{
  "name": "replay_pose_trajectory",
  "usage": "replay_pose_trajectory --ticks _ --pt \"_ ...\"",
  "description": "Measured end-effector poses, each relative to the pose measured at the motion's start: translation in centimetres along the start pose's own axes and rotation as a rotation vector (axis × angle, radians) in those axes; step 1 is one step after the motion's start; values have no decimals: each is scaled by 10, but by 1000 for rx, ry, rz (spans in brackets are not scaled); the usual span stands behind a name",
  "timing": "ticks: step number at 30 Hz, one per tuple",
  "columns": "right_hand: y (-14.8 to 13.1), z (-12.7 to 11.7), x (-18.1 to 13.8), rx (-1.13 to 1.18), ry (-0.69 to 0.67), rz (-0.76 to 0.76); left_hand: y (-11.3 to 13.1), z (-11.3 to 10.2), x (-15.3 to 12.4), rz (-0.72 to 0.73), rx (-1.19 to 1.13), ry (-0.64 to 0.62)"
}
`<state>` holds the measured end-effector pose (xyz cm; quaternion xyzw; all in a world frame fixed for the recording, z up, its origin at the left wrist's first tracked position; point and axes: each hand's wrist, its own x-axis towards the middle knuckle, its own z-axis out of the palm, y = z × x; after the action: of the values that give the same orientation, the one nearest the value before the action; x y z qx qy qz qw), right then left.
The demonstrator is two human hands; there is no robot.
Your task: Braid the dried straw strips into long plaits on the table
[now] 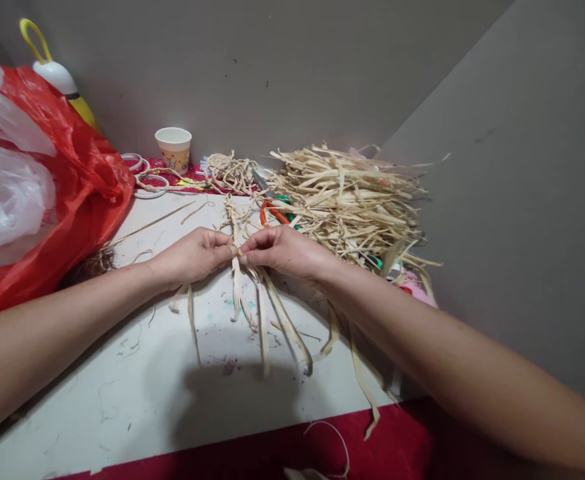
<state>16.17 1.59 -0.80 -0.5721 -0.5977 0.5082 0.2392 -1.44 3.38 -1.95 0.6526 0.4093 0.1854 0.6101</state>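
Note:
My left hand (pixel 199 255) and my right hand (pixel 282 252) meet over the white board, fingertips almost touching. Each is closed in a pinch on a braid of dried straw-like strips (pixel 233 217). The braided part runs away from me above my fingers. Below them, loose flat strips (pixel 263 320) fan out over the board toward me. My fingers hide the exact spot where the strips cross. Just beyond my right hand lie scissors with orange handles (pixel 277 213), partly covered by strips.
A large heap of dried strips (pixel 352 200) lies at the back right. Coiled braided cord (pixel 229 170), white rings (pixel 151 187) and a paper cup (pixel 173 150) stand along the wall. A red plastic bag (pixel 92 173) and a yellow-white bottle (pixel 62 77) are on the left. The white board (pixel 137 400) rests on red cloth (pixel 252 450).

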Motion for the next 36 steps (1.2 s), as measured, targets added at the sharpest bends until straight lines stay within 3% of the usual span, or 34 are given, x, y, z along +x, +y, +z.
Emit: replay_pose_trajectory --ticks 4,10,18,26,32,36 --pt "0 -3 3 -84 -59 -76 2 1 0 13 -23 -10" --pt "-5 0 2 -104 -134 -5 4 4 -1 0 -29 -1" --pt "-16 0 -8 -328 -202 -22 1 3 0 20 -30 2" --pt "-2 -1 -9 -136 -310 -68 1 3 1 11 -81 -18" --pt "1 -4 -8 -284 -259 -210 2 -1 0 -11 -151 -72" --pt "2 -1 -6 -230 -223 -160 2 -3 0 -20 -177 -99"
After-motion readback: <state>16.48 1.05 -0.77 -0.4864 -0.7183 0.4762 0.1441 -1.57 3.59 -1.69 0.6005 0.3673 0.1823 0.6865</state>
